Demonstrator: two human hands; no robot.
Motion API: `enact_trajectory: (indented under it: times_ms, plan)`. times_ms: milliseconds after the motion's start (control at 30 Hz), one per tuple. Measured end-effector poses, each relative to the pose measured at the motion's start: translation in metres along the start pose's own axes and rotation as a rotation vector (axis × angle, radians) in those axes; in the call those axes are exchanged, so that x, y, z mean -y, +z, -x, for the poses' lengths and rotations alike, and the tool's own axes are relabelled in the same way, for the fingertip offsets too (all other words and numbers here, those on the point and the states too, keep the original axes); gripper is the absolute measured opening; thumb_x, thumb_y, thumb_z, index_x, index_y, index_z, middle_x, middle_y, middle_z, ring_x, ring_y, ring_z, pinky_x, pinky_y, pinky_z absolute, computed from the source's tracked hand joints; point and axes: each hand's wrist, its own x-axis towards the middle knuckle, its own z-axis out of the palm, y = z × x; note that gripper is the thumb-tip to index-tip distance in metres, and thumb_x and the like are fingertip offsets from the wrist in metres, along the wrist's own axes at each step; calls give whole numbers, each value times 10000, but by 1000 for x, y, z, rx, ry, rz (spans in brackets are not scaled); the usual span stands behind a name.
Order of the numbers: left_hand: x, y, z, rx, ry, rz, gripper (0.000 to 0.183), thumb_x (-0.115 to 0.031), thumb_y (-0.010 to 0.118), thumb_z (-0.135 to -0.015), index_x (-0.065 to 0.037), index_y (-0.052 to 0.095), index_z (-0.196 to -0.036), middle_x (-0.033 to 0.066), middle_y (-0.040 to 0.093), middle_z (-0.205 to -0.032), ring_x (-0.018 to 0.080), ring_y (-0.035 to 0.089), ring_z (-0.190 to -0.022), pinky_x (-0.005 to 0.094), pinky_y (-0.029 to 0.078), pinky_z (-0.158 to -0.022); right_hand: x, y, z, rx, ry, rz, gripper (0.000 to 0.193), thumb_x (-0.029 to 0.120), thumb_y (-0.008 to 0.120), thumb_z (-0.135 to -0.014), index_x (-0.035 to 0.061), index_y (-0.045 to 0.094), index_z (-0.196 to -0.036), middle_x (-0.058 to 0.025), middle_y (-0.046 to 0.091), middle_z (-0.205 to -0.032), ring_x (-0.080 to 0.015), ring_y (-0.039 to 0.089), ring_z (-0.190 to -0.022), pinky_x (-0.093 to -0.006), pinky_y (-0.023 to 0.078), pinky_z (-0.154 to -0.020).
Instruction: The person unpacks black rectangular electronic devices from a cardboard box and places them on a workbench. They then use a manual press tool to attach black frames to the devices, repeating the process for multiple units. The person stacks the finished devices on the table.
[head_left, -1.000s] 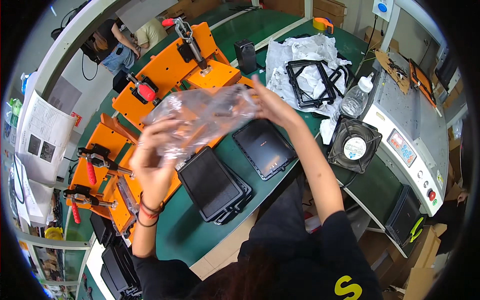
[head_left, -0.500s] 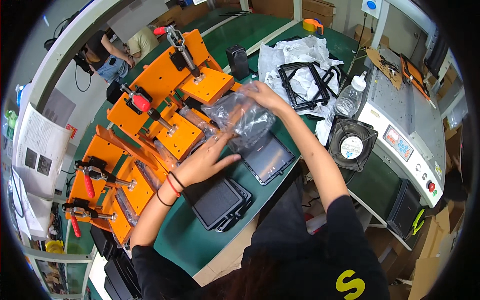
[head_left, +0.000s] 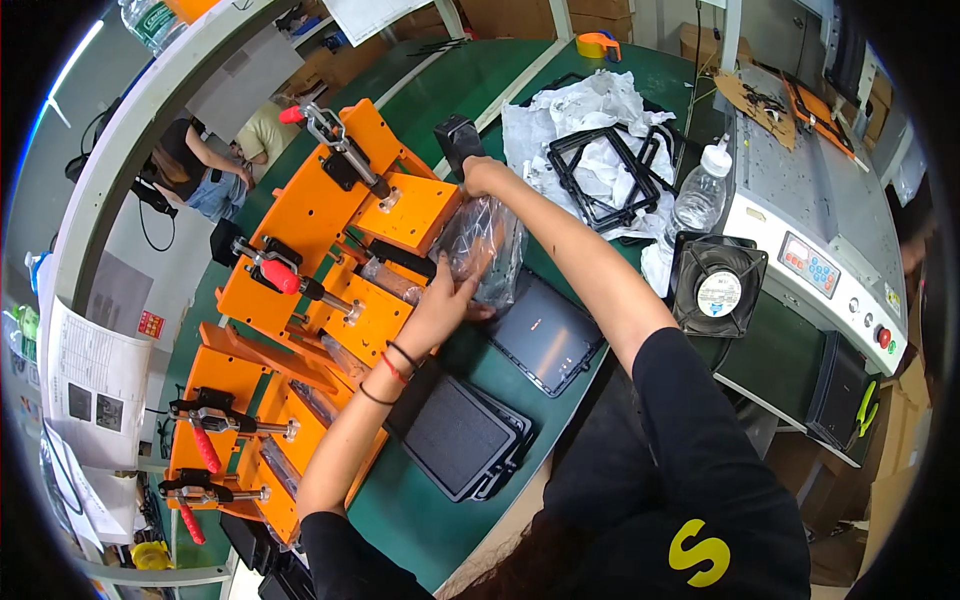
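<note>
Orange clamp fixture [head_left: 380, 325] w/ red-handled toggle clamps [head_left: 275, 275] sits on our green table [head_left: 430, 530]; clear-wrapped pieces [head_left: 392, 280] lie in its slots. Our clear plastic bag [head_left: 490, 240], crinkled & shiny, is just off the fixture's R side, near its far end. Our L hand [head_left: 440, 312] is at the bag's near edge, between bag & fixture, fingers bent against the film; can't tell if they close on it. Our R hand [head_left: 483, 178] is up past the fixture's far R corner, at the bag's top end & right by a black block [head_left: 457, 137]; its fingertips are hidden, so can't tell what they grip. Hands are apart, w/ the bag b/w them. R of the fixture we've a flat dark panel [head_left: 550, 335]; nearer us, also on the fixture's R, stacked black cases [head_left: 462, 440]. Farther R of it, black frames [head_left: 576, 190] rest on crumpled white sheeting [head_left: 600, 100], w/ a clear bottle [head_left: 700, 195] & a black fan [head_left: 718, 288] beyond. Well R of the fixture stands a grey-topped machine [head_left: 790, 190] w/ a btn panel [head_left: 810, 265].
</note>
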Motion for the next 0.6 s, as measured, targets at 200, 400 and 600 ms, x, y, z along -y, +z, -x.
enact_trajectory:
  times_ms: [200,400,600]
  plan:
    - [-4,-14,-10,-56,-48,561,611,-84,374,-980,-24,-80,-1385,273,524,-1186,356,605,-1032,375,537,-883,-6,2,-28,7,-219,-192,400,321,732,-758,15,685,-1010,-132,678,-1028,-262,645,-920,-349,513,-791]
    - [-2,-15,16,-367,235,170,699,-57,376,-977,-41,-164,-1421,204,517,-1237,291,598,-1068,324,515,-834,4,36,-34,11,-316,-910,303,288,700,-825,0,706,-919,-56,682,-842,-132,607,-747,-283,473,-632]
    - [25,-48,-7,-628,375,-999,615,-334,435,-955,173,362,-1295,391,302,-1371,489,264,-1302,459,173,-1123,7,43,-51,-158,-392,-718,447,432,649,-835,-13,690,-829,-160,682,-793,-253,664,-742,-366,489,-664]
